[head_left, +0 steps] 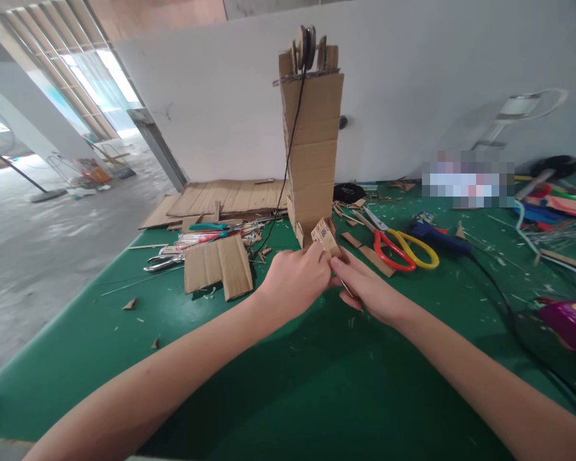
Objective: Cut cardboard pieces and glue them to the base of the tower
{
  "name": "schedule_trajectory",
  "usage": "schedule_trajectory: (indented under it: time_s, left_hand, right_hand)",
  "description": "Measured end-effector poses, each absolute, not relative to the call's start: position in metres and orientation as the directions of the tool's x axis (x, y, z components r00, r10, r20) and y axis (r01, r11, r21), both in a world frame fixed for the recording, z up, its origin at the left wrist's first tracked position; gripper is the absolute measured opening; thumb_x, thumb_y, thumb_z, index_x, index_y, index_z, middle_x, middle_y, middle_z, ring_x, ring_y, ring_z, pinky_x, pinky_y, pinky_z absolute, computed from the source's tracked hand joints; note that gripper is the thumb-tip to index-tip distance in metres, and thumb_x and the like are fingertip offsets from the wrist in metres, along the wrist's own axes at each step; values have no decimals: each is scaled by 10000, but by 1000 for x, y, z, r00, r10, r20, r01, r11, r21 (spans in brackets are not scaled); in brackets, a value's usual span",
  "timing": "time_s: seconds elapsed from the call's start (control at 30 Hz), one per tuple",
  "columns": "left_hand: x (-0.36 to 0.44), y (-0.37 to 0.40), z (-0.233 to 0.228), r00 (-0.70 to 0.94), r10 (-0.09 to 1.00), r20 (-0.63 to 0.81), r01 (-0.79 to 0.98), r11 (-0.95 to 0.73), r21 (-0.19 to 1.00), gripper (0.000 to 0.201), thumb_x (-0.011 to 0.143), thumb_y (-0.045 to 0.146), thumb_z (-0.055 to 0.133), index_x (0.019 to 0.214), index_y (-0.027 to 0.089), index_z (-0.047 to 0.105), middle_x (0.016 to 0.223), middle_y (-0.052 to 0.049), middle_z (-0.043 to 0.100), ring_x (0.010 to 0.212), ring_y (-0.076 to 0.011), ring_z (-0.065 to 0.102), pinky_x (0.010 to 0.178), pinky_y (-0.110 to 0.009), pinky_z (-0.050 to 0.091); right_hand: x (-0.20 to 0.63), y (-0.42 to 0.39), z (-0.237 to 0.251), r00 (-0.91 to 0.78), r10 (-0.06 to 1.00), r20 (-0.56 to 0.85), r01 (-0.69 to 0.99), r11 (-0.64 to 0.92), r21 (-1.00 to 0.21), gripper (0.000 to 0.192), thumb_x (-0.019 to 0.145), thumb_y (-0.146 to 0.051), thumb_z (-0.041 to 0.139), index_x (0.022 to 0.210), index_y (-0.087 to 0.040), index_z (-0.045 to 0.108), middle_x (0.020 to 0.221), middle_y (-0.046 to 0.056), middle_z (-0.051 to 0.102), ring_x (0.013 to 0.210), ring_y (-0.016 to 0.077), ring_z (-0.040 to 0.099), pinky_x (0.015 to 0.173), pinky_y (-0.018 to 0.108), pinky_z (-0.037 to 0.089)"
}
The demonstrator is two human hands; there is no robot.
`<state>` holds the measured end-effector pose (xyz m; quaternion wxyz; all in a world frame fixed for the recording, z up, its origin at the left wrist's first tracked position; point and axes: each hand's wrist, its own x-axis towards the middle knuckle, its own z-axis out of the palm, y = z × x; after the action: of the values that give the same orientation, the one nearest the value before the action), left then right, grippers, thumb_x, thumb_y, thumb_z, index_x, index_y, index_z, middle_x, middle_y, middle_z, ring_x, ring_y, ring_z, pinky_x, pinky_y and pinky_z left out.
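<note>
Both my hands meet in front of a tall cardboard tower (pixel 313 147) that stands upright on the green table. A pulley wheel (pixel 306 48) sits at its top, and a black cord (pixel 295 121) runs over it and down the left side. Between my hands is a small cardboard piece (pixel 326 235) with printing on it, tilted near the tower's base. My left hand (pixel 302 272) is closed on its near left end. My right hand (pixel 367 282) grips it from the right, thumb on the near side. The fingers partly hide the piece.
Red-and-yellow-handled scissors (pixel 396 248) and a blue glue gun (pixel 439 238) with a black cable lie to the right. Left are a cut cardboard sheet (pixel 219 266), pliers (pixel 166 261) and scraps. A wall rises behind the green table (pixel 249 384).
</note>
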<state>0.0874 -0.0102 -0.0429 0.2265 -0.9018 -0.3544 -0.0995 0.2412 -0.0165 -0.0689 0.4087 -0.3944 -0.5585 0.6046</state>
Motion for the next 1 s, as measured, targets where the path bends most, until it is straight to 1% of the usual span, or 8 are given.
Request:
schedule_trajectory:
  time_s: [0.07, 0.13, 0.27, 0.4, 0.53, 0.67, 0.87, 1.0]
  left_hand:
    - [86, -8, -39, 708, 619, 341, 705, -643, -298, 192, 887, 229, 383, 813, 151, 541, 781, -52, 550, 545, -175, 570, 390, -291, 305]
    - [86, -6, -37, 684, 644, 344, 728, -637, -255, 209, 893, 256, 359, 827, 156, 531, 794, -44, 561, 514, -166, 561, 380, -292, 282]
    - [87, -3, -36, 654, 697, 295, 754, -632, -178, 192, 884, 252, 345, 874, 157, 512, 867, -41, 587, 520, -153, 568, 378, -286, 256]
    - [86, 1, -38, 632, 733, 252, 773, -621, -132, 210, 896, 267, 326, 926, 154, 500, 949, -52, 597, 575, -152, 588, 386, -282, 258]
    - [84, 2, -39, 640, 728, 246, 765, -632, -121, 232, 916, 301, 308, 920, 180, 506, 956, -32, 599, 592, -148, 587, 404, -274, 270]
    - [82, 5, -39, 648, 728, 223, 758, -646, -93, 216, 893, 334, 376, 956, 180, 512, 971, -37, 599, 624, -158, 592, 418, -274, 304]
    - [82, 8, -41, 671, 717, 189, 740, -665, -100, 240, 918, 280, 317, 901, 179, 534, 932, -36, 595, 654, -162, 595, 433, -264, 332]
    - [84, 7, -44, 679, 709, 192, 733, -669, -121, 235, 906, 281, 326, 953, 158, 521, 939, -57, 586, 645, -170, 592, 437, -266, 354]
  right_hand:
    - [246, -13, -70, -367, 930, 19, 68, 47, -997, 304, 867, -434, 517, 1115, -261, 491, 750, -14, 595, 525, 113, 538, 398, 216, 347]
    - [250, -9, -73, -372, 926, 70, 172, 143, -975, 233, 891, -372, 485, 1077, -237, 523, 756, -4, 623, 599, 142, 597, 542, 270, 448]
    - [254, -6, -79, -380, 915, 136, 325, 269, -907, 199, 925, -320, 402, 1044, -229, 534, 770, 20, 668, 716, 196, 639, 699, 347, 477]
    - [253, -6, -81, -356, 923, 145, 430, 300, -852, 150, 919, -250, 386, 985, -223, 518, 791, 33, 695, 633, 177, 629, 703, 342, 483]
    - [253, -5, -81, -280, 951, 134, 475, 258, -841, 100, 896, -223, 405, 846, -218, 491, 732, 40, 700, 676, 184, 651, 646, 296, 482]
    - [254, -4, -81, -265, 955, 132, 488, 251, -836, 119, 896, -237, 399, 919, -214, 513, 756, 39, 703, 640, 175, 647, 585, 276, 464]
    - [251, -5, -81, -250, 963, 97, 519, 218, -826, 94, 874, -211, 421, 901, -204, 511, 755, 50, 702, 699, 181, 664, 588, 262, 450]
    - [250, -5, -84, -272, 958, 94, 475, 218, -853, 102, 881, -233, 425, 910, -208, 520, 747, 40, 693, 730, 183, 662, 646, 279, 466]
